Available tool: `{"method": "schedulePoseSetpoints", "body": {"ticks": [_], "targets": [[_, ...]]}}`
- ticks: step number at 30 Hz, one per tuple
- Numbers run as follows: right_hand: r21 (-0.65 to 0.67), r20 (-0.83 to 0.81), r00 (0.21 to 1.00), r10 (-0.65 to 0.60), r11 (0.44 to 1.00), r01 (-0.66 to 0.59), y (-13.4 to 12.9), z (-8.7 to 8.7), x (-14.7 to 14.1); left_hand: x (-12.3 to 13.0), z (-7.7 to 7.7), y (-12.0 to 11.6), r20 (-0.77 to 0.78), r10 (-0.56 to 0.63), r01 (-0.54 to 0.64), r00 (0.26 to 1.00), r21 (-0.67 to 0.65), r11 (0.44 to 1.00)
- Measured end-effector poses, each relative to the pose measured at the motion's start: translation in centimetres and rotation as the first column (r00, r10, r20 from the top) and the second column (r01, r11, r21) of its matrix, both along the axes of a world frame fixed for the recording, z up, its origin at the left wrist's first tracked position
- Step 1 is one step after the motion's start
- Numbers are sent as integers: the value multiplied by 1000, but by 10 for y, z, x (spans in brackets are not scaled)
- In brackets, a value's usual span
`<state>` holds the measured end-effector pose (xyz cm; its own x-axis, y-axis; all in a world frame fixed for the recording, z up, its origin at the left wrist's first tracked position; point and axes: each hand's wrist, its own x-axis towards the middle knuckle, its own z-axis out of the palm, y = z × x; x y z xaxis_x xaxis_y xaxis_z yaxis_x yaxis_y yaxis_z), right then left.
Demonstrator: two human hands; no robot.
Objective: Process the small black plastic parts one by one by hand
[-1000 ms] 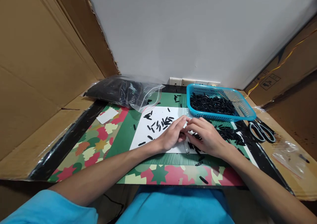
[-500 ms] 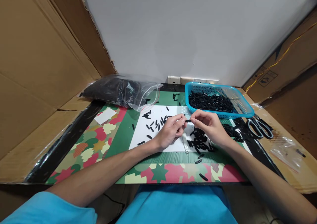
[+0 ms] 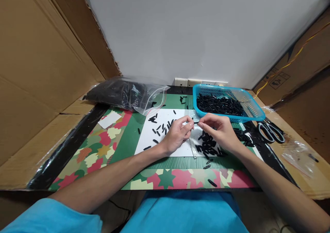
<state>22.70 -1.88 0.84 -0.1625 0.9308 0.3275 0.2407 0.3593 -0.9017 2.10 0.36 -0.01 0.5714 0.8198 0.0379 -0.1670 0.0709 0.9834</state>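
Note:
My left hand (image 3: pixel 178 134) is closed, thumb against index finger, over the white sheet. Facing it, my right hand (image 3: pixel 221 129) pinches with thumb and index finger. A small slim black piece (image 3: pixel 196 123) spans the short gap between the fingertips, mostly hidden by them. Beneath my right hand lies a heap of similar black pieces (image 3: pixel 207 146). Several more black pieces (image 3: pixel 157 130) are scattered on the sheet left of my left hand. A narrow clear plastic strip (image 3: pixel 193 148) lies between the hands.
Behind my right hand stands a blue basket (image 3: pixel 251 118) of black pieces. Scissors (image 3: pixel 270 132) and a small clear bag (image 3: pixel 299 157) lie to the right. A large zip bag (image 3: pixel 116 93) of dark contents is back left. Cardboard walls (image 3: pixel 46 54) flank the table.
My fingertips have moved slightly apart, and the black piece between them shows thinner. My right hand has shifted a little to the right. Everything else lies as before.

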Motion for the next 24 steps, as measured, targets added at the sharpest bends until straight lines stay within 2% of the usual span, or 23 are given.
{"method": "schedulePoseSetpoints", "body": {"ticks": [8,18,21,22,24], "targets": [[1,11,1000,-16,1000,16,1,3,0,-2,-2,1,-8,-12,12,1000,26,1000],[19,19,1000,-9,1000,9,1,0,-1,0,1,0,-6,13,-13,1000,-3,1000],[177,133,990,-54,984,30,-2,2,2,-1,0,0,-5,6,-6,1000,-22,1000],[280,193,976,-98,959,41,-2,3,5,-1,0,1,-5,-4,4,1000,-35,999],[515,305,915,-263,854,74,1,5,14,-2,-1,1,-13,-41,40,999,-74,996]]}}
